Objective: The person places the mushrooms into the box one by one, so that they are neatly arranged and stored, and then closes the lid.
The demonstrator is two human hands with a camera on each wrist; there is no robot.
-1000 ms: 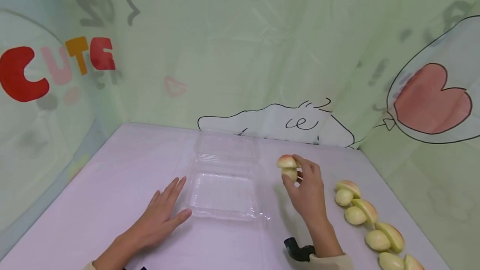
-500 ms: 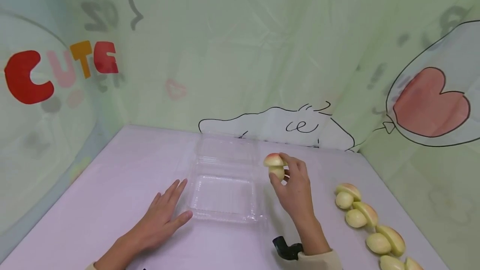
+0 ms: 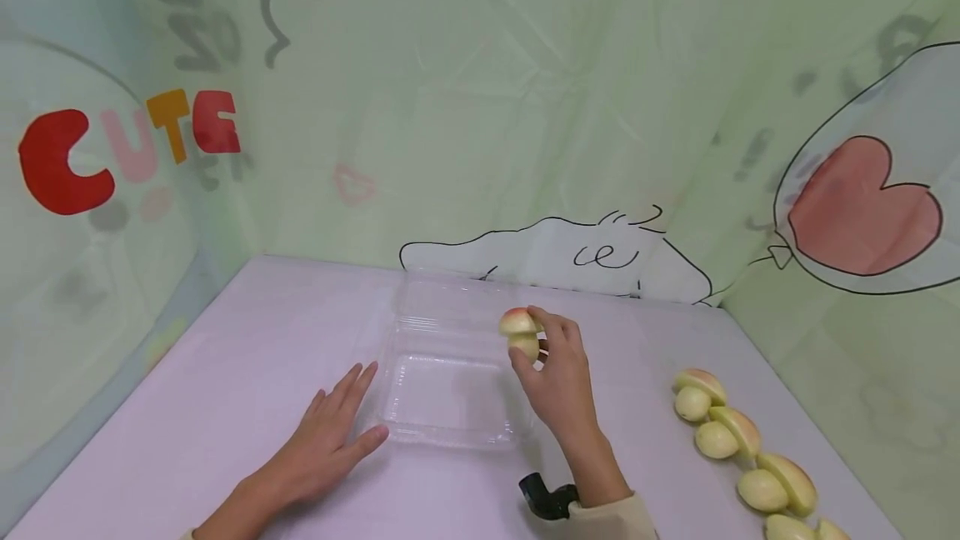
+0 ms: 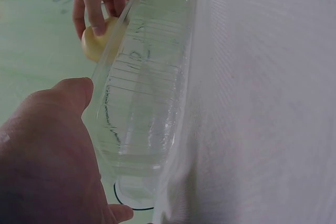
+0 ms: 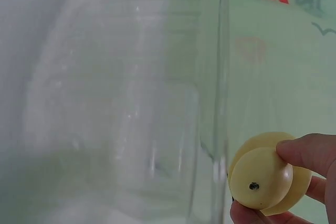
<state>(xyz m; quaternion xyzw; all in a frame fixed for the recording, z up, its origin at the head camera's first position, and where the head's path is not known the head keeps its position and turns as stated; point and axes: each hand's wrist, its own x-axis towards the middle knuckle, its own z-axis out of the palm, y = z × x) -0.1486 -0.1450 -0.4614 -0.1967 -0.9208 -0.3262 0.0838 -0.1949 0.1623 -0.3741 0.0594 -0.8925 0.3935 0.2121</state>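
Observation:
A hinged clear plastic box (image 3: 450, 442) lies open on the table, its lid (image 3: 431, 298) folded back towards the far wall. My right hand (image 3: 558, 373) pinches a pale yellow mushroom-shaped piece (image 3: 517, 321) with a reddish cap, held upright above the box's right side. The right wrist view shows the round end of its stem (image 5: 257, 182), with a dark spot, between thumb and fingers. Just left of the box is my left hand (image 3: 322, 432), its fingers stretched out and its thumb (image 4: 79, 90) near the box's side wall. Whether it touches the box I cannot tell.
Several more mushroom-shaped pieces (image 3: 738, 430) lie on their sides in a slanting row along the table's right part. Light green printed curtains (image 3: 480, 107) enclose the pale table (image 3: 300, 307) at the back and both sides. A black fitting (image 3: 546, 500) sits at my right wrist.
My right hand has moved left with the mushroom-shaped piece, from beside the box to over its right side. The left hand has stayed almost in place, and the view has shifted slightly.

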